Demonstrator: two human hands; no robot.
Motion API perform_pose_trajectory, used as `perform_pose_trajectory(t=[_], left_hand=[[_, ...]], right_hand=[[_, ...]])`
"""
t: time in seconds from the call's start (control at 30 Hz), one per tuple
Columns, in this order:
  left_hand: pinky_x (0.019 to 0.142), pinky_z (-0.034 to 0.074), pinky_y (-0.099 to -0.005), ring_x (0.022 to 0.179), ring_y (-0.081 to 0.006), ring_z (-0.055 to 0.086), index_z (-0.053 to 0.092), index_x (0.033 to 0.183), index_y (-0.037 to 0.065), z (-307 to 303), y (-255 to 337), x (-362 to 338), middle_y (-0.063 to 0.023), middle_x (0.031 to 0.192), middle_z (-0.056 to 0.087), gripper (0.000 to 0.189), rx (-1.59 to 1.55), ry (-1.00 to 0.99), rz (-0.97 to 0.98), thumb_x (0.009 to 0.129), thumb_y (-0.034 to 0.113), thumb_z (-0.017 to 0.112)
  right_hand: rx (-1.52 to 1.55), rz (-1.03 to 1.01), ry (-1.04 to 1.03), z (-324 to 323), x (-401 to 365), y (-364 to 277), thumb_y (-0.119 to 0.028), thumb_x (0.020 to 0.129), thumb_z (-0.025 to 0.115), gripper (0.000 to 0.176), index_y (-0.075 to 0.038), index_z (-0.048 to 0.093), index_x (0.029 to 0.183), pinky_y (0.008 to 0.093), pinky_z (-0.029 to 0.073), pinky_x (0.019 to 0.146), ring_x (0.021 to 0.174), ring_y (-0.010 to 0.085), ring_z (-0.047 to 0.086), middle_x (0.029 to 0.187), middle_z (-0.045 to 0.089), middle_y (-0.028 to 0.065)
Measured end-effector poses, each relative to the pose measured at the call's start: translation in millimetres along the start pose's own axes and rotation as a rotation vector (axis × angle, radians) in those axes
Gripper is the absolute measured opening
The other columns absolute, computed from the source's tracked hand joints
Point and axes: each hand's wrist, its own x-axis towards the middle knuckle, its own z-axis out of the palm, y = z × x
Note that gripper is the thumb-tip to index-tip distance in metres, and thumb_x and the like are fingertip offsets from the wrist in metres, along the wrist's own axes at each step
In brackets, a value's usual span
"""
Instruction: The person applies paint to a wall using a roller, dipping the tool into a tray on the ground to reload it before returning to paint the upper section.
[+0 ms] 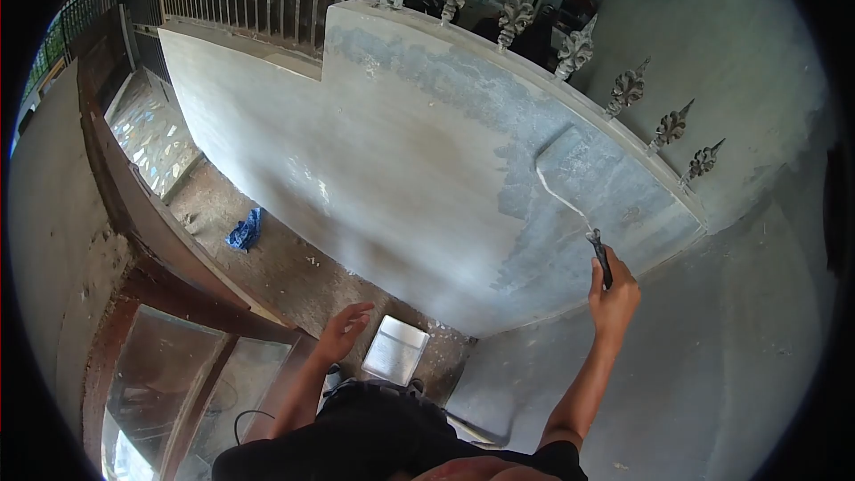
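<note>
My right hand (614,289) is wrapped round the black handle of a paint roller (563,195). The roller's head lies against the low wall (419,151), near its right end. Around it the wall is patchy blue-grey, while the middle and left part are a lighter, more even grey. My left hand (343,331) hangs in the air with its fingers stretched out, holding nothing. Below and just right of it, a white paint tray (395,350) rests on the floor by my feet.
Several ornamental metal spikes (628,87) stand along the wall's top edge. A crumpled blue bag (244,230) lies on the floor (294,272) to the left. A brown-framed glass window (169,365) is close on my left, and a grey side wall (686,338) on my right.
</note>
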Motion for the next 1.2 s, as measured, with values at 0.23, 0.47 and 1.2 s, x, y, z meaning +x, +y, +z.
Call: perform_pose_trajectory(t=[0.23, 0.47, 1.2], left_hand=[[0.115, 0.050, -0.0429, 0.133, -0.0224, 0.067, 0.066, 0.150, 0.007, -3, -9, -20, -0.0106, 0.146, 0.071, 0.045, -0.017, 0.031, -0.042, 0.114, 0.033, 0.064], [0.115, 0.051, -0.0441, 0.134, -0.0273, 0.069, 0.065, 0.151, 0.005, -13, -23, -52, -0.0134, 0.148, 0.071, 0.047, -0.097, 0.159, -0.025, 0.114, 0.034, 0.064], [0.112, 0.053, -0.0423, 0.130, -0.0262, 0.069, 0.066, 0.150, 0.006, -22, -42, -78, -0.0128, 0.143, 0.073, 0.048, -0.165, 0.237, -0.054, 0.113, 0.035, 0.066]], right_hand=[[0.056, -0.078, 0.018, 20, 47, -39, -0.021, 0.102, 0.076, 0.026, -0.009, 0.080, 0.125, 0.0453, 0.056, 0.067, 0.072, 0.0364, 0.073, 0.085, 0.075, 0.0169], [0.085, -0.357, 0.068, 104, 139, -173, -0.029, 0.101, 0.078, 0.029, -0.010, 0.079, 0.122, 0.0517, 0.060, 0.067, 0.076, 0.0420, 0.076, 0.084, 0.077, 0.0176], [0.011, -0.382, -0.017, 114, 156, -184, -0.031, 0.102, 0.075, 0.028, -0.009, 0.078, 0.119, 0.0524, 0.061, 0.071, 0.080, 0.0421, 0.077, 0.086, 0.078, 0.0187]])
